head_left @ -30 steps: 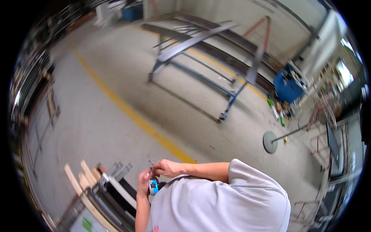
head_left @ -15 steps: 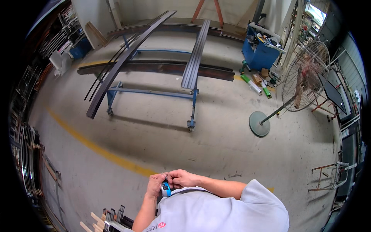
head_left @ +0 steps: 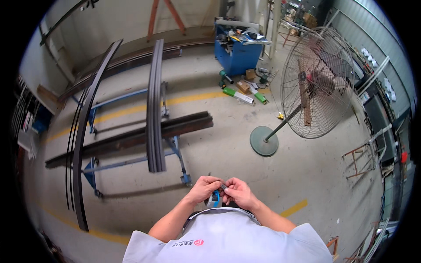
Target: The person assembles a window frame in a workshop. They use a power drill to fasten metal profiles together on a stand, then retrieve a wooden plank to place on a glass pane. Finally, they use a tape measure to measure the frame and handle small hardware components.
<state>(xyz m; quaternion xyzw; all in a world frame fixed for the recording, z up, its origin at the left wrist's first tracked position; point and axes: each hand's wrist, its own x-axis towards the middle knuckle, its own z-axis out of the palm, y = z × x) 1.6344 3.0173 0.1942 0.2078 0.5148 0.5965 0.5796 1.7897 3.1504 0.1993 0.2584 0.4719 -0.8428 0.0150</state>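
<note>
In front of my waist, my two hands meet with bent, closed fingers. My left hand and my right hand both pinch a small, slim grey piece, too small to name. Right below my left fingers is a blue and grey case with a dark face, which looks like a tape measure. Whether the left hand also grips this case or it hangs at my waist, I cannot tell.
Long dark metal profiles lie across blue wheeled stands ahead on the left. A large pedestal fan stands on the right. Behind it are a cluttered blue tool cabinet and boxes on the floor.
My view has swung to the right, so the stands and profiles sit further left and the fan is nearer. My hands remain together, and the small grey piece now shows between their fingers.
</note>
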